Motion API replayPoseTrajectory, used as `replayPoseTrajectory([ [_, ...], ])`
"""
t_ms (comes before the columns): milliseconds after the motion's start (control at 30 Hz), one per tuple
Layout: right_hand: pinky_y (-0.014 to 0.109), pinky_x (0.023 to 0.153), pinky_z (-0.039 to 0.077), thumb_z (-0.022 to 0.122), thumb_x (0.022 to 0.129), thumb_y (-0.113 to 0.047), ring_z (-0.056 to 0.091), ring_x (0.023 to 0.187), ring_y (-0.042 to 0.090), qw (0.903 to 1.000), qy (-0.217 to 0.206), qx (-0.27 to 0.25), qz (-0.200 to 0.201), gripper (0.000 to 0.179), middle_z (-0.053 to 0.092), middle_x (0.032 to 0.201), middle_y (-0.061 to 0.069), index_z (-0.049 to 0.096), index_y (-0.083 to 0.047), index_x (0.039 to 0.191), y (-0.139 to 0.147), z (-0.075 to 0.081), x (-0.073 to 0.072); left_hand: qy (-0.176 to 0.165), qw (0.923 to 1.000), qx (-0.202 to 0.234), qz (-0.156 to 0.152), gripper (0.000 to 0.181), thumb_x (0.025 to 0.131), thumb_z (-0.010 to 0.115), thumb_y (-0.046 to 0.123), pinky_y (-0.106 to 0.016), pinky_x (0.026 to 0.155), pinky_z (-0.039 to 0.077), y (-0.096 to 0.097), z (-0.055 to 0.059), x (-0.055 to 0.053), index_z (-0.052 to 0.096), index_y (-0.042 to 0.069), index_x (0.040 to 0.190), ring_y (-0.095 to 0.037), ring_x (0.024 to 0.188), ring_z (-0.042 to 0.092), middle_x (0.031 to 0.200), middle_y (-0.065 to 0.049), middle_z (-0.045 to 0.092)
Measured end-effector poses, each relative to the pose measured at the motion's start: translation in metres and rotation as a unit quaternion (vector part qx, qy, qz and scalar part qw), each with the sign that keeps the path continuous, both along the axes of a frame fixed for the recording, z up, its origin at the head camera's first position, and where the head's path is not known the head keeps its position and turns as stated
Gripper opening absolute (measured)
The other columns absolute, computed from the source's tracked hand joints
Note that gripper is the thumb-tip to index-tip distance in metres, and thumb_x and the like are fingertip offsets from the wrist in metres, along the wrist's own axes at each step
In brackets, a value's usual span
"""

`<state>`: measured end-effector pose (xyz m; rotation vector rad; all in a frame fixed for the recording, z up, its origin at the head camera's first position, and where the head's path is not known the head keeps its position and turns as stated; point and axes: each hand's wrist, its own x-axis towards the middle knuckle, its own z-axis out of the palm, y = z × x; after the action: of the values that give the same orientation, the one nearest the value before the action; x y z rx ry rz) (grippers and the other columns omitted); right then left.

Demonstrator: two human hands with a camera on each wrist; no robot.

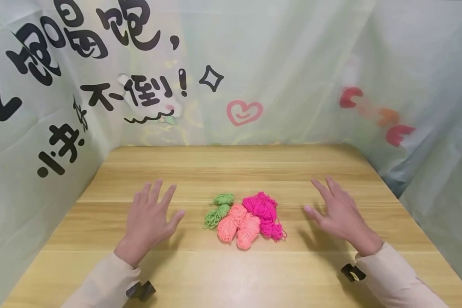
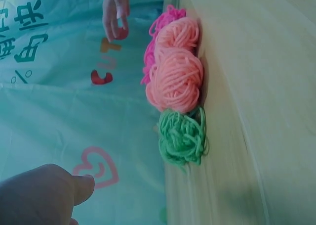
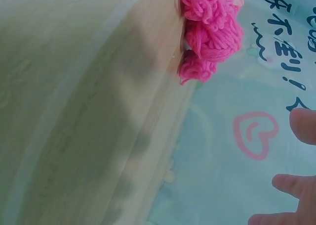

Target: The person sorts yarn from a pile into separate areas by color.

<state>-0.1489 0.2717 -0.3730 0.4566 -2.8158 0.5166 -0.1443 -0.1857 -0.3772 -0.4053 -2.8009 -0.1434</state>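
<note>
Three colours of yarn lie bunched mid-table in the head view: green yarn (image 1: 217, 210) on the left, salmon-pink yarn (image 1: 238, 224) in front, and magenta yarn (image 1: 263, 214) on the right. My left hand (image 1: 149, 220) is held above the wood to the left of the green yarn, fingers spread, touching nothing. Opposite it, my right hand (image 1: 340, 214) hovers right of the magenta yarn with its fingers apart and holds nothing. The left wrist view has the green yarn (image 2: 181, 138) nearest; the right wrist view has the magenta yarn (image 3: 212, 29) nearest.
Beneath the yarn is a light wooden table (image 1: 231, 273). A pale printed cloth (image 1: 277, 55) with black characters and a pink heart hangs behind it and along both sides. Each sleeve cuff carries a small dark device, such as the left one (image 1: 140, 291).
</note>
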Motion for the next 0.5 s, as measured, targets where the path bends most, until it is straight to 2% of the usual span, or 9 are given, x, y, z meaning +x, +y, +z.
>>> replayPoseTrajectory([
  [167,0.075,0.093,0.030,0.066,0.090,-0.036,0.034,0.126,0.058,0.9998,0.003,-0.005,0.021,0.073,0.029,0.144,0.038,0.035,0.000,0.146,-0.008,0.003,-0.006,0.001,0.9997,-0.008,-0.023,0.069,0.091,0.056,0.051,-0.064,0.106,0.026,0.008,0.000,-0.003,0.043,0.009,0.145,-0.051,0.133,0.028,0.148,-0.028,0.032],
  [367,0.069,0.099,0.030,0.067,0.091,-0.030,0.033,0.128,0.055,0.9989,-0.004,-0.008,0.047,0.071,0.030,0.144,0.037,0.035,0.003,0.144,-0.014,0.002,-0.013,-0.002,0.9989,-0.013,-0.044,0.070,0.091,0.057,0.051,-0.062,0.105,0.028,0.019,-0.001,-0.009,0.042,0.010,0.146,-0.049,0.134,0.029,0.147,-0.027,0.034],
  [500,0.069,0.100,0.030,0.067,0.091,-0.029,0.033,0.129,0.054,0.9983,-0.030,-0.014,0.047,0.071,0.030,0.145,0.035,0.034,0.002,0.145,-0.020,0.000,-0.013,-0.004,0.9981,-0.016,-0.059,0.070,0.091,0.057,0.051,-0.061,0.106,0.028,0.025,-0.002,-0.008,0.042,0.010,0.146,-0.048,0.135,0.029,0.148,-0.026,0.034],
])
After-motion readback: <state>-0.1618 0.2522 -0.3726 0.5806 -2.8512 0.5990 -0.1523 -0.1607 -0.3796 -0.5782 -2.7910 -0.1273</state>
